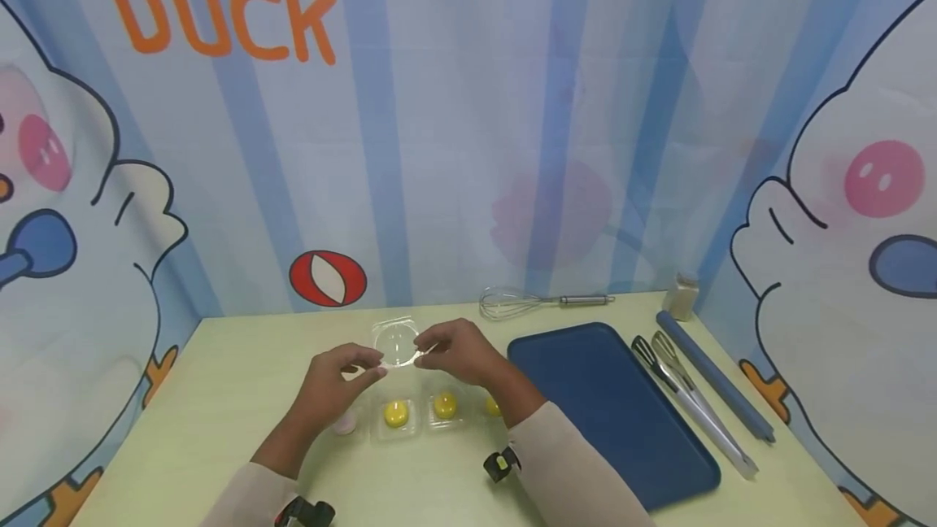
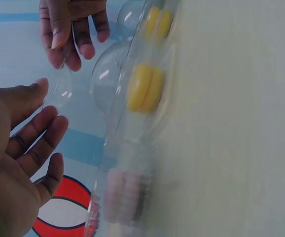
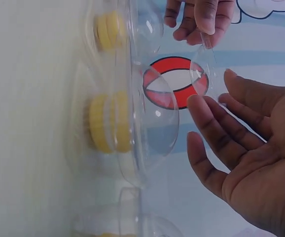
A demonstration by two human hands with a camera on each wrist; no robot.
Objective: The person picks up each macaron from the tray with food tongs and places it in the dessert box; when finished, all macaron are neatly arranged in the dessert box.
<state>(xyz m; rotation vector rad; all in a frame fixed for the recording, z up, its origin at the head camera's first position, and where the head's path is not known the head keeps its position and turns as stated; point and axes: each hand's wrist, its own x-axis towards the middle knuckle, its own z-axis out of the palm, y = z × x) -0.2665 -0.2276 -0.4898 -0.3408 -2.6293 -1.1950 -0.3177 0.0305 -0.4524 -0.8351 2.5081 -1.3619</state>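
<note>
Above the table, a clear plastic container with a round domed lid [image 1: 396,341] is held up between both hands. My left hand [image 1: 333,374] pinches its left near corner with thumb and fingertips. The right hand [image 1: 464,354] holds the opposite corner between thumb and fingers. Below them, clear boxes stand in a row, each with a macaron: two yellow macarons [image 1: 396,413] [image 1: 445,406] in the middle, a pale pink macaron [image 1: 345,421] partly behind the left hand, and another yellow macaron [image 1: 493,406] partly hidden by the right forearm.
A dark blue tray [image 1: 607,413] lies to the right. Beside it are metal tongs [image 1: 695,405], a grey-blue rod [image 1: 716,376] and a small box [image 1: 682,297]. At the back edge rests a whisk [image 1: 542,302], in front of a striped curtain [image 1: 468,128].
</note>
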